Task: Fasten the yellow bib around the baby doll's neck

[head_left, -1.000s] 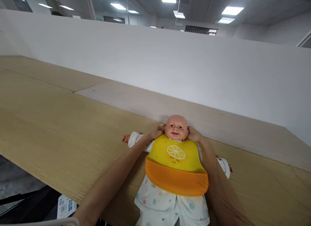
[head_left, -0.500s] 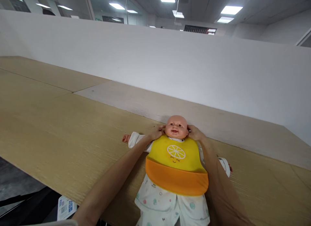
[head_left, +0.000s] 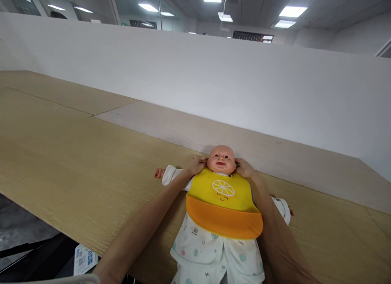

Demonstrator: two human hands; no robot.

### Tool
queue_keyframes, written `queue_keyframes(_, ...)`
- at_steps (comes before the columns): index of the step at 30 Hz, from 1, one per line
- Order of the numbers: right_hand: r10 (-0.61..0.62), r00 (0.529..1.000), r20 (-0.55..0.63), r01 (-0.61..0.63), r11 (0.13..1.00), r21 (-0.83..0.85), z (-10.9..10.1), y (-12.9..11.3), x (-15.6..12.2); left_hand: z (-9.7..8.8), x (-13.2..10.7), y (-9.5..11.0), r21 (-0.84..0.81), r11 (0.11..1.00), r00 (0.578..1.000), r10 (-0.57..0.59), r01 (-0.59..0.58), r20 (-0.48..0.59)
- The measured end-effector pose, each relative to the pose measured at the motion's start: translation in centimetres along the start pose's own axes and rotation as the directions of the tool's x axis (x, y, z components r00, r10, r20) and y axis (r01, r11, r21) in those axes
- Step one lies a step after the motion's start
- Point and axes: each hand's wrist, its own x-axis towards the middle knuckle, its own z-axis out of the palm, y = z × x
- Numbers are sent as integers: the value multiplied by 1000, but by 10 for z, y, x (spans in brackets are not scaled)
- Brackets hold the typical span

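A baby doll (head_left: 222,157) lies face up on the wooden table, dressed in white patterned clothes (head_left: 207,255) with its arms spread. Over its chest is a yellow bib (head_left: 201,186) with a white citrus slice, a smiling face and an orange pocket (head_left: 224,219). My left hand (head_left: 198,165) is closed at the left side of the doll's neck, on the bib's upper end. On the other side, my right hand (head_left: 244,167) is closed round the opposite upper end. The fingertips and the bib's neck ends are mostly hidden beside and behind the doll's head.
A pale strip of board (head_left: 171,121) runs along the back of the wooden table (head_left: 76,153), below a white partition (head_left: 195,72). Glass panes stand above it. Beyond the table's front left edge are a dark bag-like object (head_left: 39,255) and a printed white card (head_left: 84,259).
The bib has shifted slightly up toward the doll's neck, its orange pocket now higher over the clothes. Both hands stay by the neck. The camera view has moved a little.
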Motion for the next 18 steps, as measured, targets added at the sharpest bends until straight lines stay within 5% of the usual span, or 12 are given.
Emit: queue_keyframes(18,8,998,-69,-14,995,-97,6,-1,2,-2,2,-2,91,995,998,45,-41,-44)
